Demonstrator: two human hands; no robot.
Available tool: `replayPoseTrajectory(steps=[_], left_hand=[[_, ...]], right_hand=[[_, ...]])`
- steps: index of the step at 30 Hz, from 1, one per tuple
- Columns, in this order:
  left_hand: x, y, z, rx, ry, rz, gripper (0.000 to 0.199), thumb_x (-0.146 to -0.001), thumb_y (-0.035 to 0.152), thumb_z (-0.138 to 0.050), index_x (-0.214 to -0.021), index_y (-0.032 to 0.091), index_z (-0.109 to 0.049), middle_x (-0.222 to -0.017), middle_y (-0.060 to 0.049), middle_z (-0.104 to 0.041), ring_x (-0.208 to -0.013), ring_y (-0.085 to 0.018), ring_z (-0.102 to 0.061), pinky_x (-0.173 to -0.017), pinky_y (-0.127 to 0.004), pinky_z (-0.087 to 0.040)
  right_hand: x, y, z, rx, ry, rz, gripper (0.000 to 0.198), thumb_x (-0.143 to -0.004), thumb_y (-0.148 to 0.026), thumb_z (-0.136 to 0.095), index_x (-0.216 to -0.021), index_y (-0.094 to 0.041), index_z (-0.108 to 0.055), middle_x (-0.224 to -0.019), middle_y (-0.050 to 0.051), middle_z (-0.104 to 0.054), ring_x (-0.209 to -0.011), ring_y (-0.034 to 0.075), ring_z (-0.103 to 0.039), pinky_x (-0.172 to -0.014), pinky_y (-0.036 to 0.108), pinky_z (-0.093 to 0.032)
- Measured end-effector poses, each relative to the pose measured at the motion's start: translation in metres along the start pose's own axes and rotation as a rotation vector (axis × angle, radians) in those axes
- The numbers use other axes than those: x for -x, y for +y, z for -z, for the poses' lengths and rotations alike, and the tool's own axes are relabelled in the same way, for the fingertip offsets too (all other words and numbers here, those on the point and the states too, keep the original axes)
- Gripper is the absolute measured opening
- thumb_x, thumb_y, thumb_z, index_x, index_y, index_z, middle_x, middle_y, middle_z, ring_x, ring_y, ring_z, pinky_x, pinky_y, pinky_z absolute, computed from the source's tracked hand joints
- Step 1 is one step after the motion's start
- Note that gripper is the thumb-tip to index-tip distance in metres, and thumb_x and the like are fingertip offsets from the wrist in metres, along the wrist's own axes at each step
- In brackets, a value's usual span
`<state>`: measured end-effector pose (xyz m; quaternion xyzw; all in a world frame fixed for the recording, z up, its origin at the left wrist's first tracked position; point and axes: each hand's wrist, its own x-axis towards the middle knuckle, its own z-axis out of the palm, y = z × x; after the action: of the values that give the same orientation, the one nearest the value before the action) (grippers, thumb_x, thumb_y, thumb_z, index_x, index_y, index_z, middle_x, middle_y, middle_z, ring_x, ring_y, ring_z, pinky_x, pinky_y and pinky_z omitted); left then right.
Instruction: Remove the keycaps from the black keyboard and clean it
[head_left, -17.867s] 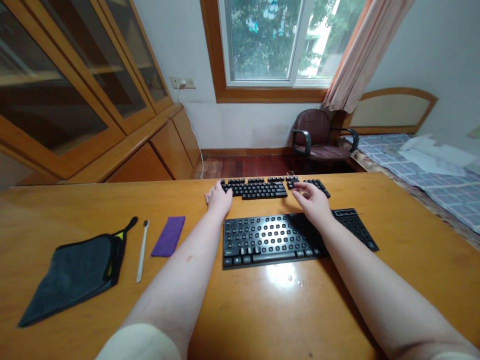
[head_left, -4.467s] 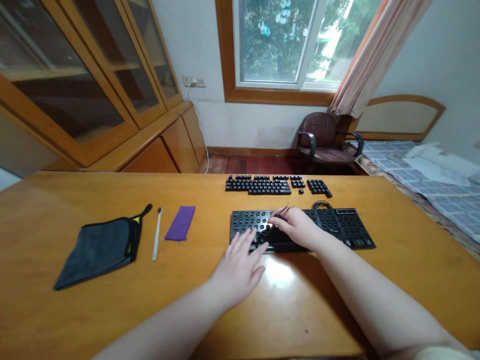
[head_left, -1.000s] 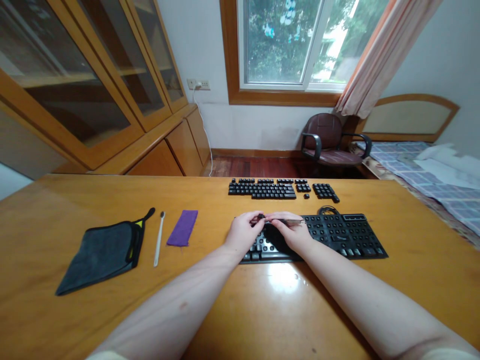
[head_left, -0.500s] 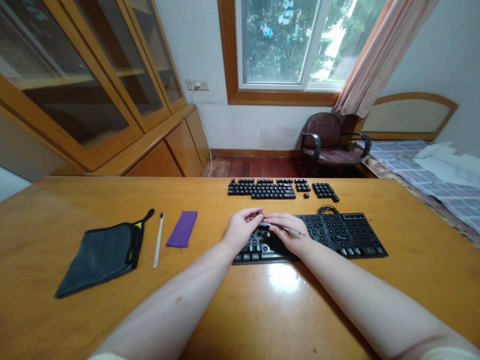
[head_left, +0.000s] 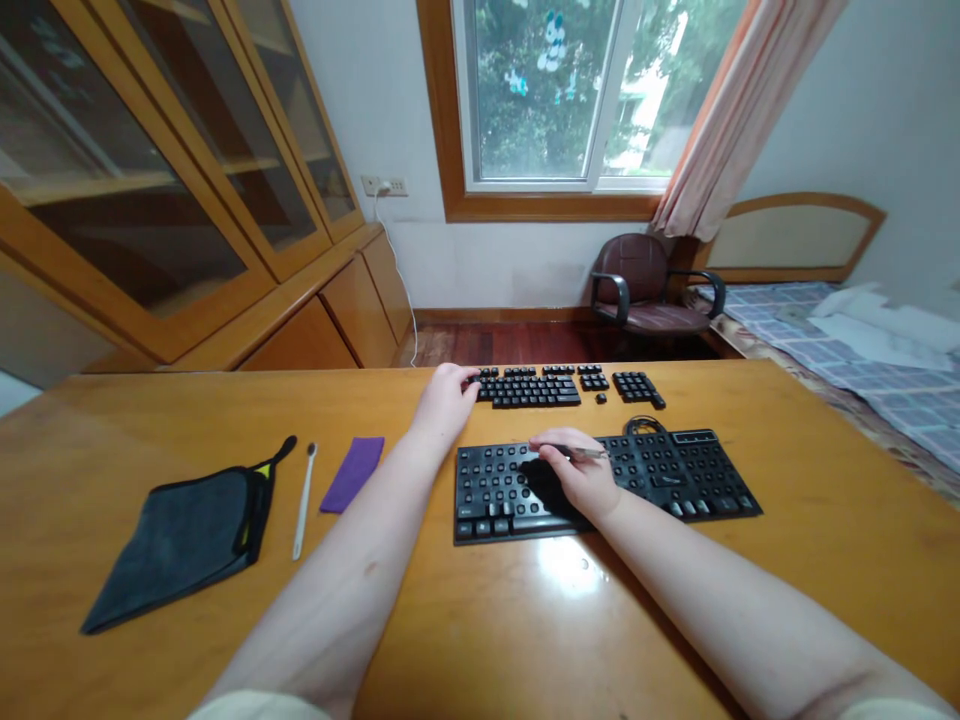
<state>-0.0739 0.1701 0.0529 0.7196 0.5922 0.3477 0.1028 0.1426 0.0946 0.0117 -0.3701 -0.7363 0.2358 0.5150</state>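
Observation:
At the left end of the loose black keycaps (head_left: 536,392), my left hand (head_left: 446,400) has its fingers pinched on a keycap (head_left: 473,378), mostly hidden by the fingers. My right hand (head_left: 581,475) hovers over the middle of the black keyboard (head_left: 495,480), closed round slim metal tweezers (head_left: 589,453) that lie across the fingers. Most of the keyboard shows bare key stems; some caps remain along its front row. The right hand and its shadow hide part of the middle.
Left on the wooden desk (head_left: 450,640) lie a folded grey cloth (head_left: 176,535), a white toothbrush (head_left: 304,505) and a purple cloth (head_left: 352,474). A coiled cable (head_left: 645,426) sits behind the keyboard. Beyond the desk stands an armchair (head_left: 641,280).
My left hand has moved away from the right hand, up and left to the keycap rows. The right hand stays over the keyboard with the tweezers. The view has shifted slightly.

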Motion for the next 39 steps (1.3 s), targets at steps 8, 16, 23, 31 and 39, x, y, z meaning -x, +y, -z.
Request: replayPoseTrajectory(steps=[8, 16, 23, 31, 39], left_hand=[[0.009, -0.037, -0.019, -0.077, -0.146, -0.063, 0.025, -0.079, 0.028, -0.054, -0.097, 0.018, -0.068, -0.092, -0.007, -0.068, -0.081, -0.019, -0.062, -0.078, -0.030, -0.048], [0.012, -0.044, -0.038, -0.188, -0.247, -0.112, 0.019, -0.076, 0.031, -0.060, -0.090, 0.023, -0.071, -0.090, -0.004, -0.070, -0.084, -0.020, -0.062, -0.079, -0.029, -0.046], [0.008, -0.051, -0.035, -0.293, -0.246, -0.149, 0.021, -0.079, 0.036, -0.058, -0.089, 0.026, -0.073, -0.093, -0.003, -0.068, -0.088, -0.019, -0.060, -0.080, -0.029, -0.045], [0.003, -0.055, -0.041, -0.377, -0.204, -0.223, 0.020, -0.080, 0.037, -0.057, -0.090, 0.029, -0.073, -0.098, -0.001, -0.068, -0.094, -0.021, -0.059, -0.081, -0.032, -0.043], [0.003, -0.051, -0.043, -0.416, -0.173, -0.264, 0.021, -0.082, 0.035, -0.056, -0.091, 0.027, -0.073, -0.101, 0.000, -0.069, -0.093, -0.022, -0.057, -0.080, -0.035, -0.043]], right_hand=[[0.000, 0.000, 0.000, 0.016, -0.009, -0.006, 0.014, -0.085, -0.024, -0.055, -0.087, -0.024, -0.069, -0.081, 0.003, -0.070, -0.078, 0.018, -0.065, -0.075, 0.032, -0.051], [0.000, 0.001, 0.000, 0.047, -0.030, -0.002, 0.015, -0.086, -0.025, -0.054, -0.086, -0.023, -0.069, -0.080, 0.003, -0.071, -0.076, 0.018, -0.066, -0.074, 0.031, -0.051], [0.001, 0.003, -0.001, 0.061, -0.051, 0.014, 0.015, -0.087, -0.026, -0.053, -0.087, -0.022, -0.068, -0.080, 0.003, -0.071, -0.075, 0.017, -0.065, -0.073, 0.031, -0.052], [0.001, 0.002, -0.001, 0.069, -0.061, 0.019, 0.014, -0.087, -0.025, -0.054, -0.086, -0.022, -0.068, -0.078, 0.003, -0.070, -0.073, 0.017, -0.065, -0.071, 0.030, -0.052], [0.000, 0.001, -0.004, 0.080, -0.069, 0.050, 0.013, -0.086, -0.024, -0.055, -0.085, -0.022, -0.068, -0.079, 0.003, -0.071, -0.073, 0.017, -0.066, -0.070, 0.029, -0.052]])
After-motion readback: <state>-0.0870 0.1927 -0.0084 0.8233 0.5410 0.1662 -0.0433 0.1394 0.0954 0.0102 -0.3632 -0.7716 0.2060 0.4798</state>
